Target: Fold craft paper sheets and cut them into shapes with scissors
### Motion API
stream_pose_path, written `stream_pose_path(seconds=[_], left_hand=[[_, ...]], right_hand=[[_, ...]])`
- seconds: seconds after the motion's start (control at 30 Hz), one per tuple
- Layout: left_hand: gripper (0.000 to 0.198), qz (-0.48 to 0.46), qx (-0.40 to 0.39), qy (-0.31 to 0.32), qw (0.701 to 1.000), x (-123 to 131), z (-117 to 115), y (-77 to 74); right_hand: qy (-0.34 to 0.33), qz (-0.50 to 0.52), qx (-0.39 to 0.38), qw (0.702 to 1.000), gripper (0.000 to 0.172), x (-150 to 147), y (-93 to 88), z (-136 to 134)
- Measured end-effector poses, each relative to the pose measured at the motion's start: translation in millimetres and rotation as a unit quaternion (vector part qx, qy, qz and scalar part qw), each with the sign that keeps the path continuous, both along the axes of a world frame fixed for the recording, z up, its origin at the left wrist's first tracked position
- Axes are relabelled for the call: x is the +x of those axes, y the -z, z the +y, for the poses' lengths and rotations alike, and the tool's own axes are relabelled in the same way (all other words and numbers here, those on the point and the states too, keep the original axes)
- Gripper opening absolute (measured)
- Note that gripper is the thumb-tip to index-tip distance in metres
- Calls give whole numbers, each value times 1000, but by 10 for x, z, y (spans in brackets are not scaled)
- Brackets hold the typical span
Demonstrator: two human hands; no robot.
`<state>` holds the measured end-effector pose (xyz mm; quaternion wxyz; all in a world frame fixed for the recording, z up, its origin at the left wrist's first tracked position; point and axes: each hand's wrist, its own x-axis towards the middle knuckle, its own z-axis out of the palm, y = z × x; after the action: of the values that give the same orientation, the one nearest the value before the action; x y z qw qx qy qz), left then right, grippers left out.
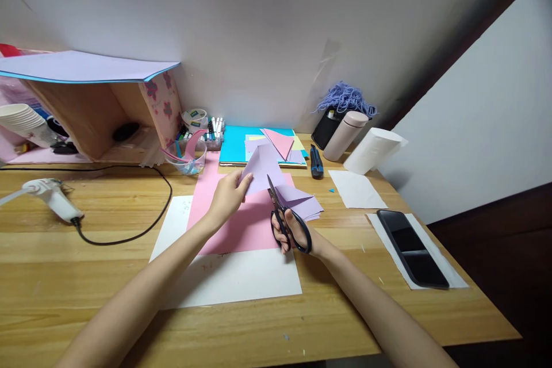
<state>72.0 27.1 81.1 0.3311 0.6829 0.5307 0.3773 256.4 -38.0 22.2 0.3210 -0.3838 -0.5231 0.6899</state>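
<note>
My left hand (pixel 229 194) pinches a piece of lilac paper (pixel 262 168) by its left edge, thumb on top. In my right hand (pixel 291 231) is a pair of black-handled scissors (pixel 276 198), fingers through the loops. The blades point up and away, close to the right side of the lilac paper; whether they touch it I cannot tell. Beneath both hands lies a pink sheet (pixel 241 227) on a larger white sheet (pixel 241 284). Folded lilac pieces (pixel 304 207) rest just right of the scissors.
Behind lie blue sheets (pixel 233 146) topped by a pink triangle (pixel 280 142). A utility knife (pixel 316 162), pinkish bottle (pixel 345 135) and paper roll (pixel 371 150) stand or lie right of them. A phone (pixel 411 248) sits at right. A glue gun (pixel 56 198) with a cord lies left.
</note>
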Motion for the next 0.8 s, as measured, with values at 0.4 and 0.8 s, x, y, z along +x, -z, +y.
stream_pose_path(seconds=[0.4, 0.8], left_hand=[[34, -8, -16, 2, 1000, -14, 17, -26], [33, 18, -9, 16, 1000, -18, -7, -73]], right_hand=[[39, -65, 25, 997, 62, -44, -120, -33], [22, 22, -44, 999, 74, -95, -55, -21]])
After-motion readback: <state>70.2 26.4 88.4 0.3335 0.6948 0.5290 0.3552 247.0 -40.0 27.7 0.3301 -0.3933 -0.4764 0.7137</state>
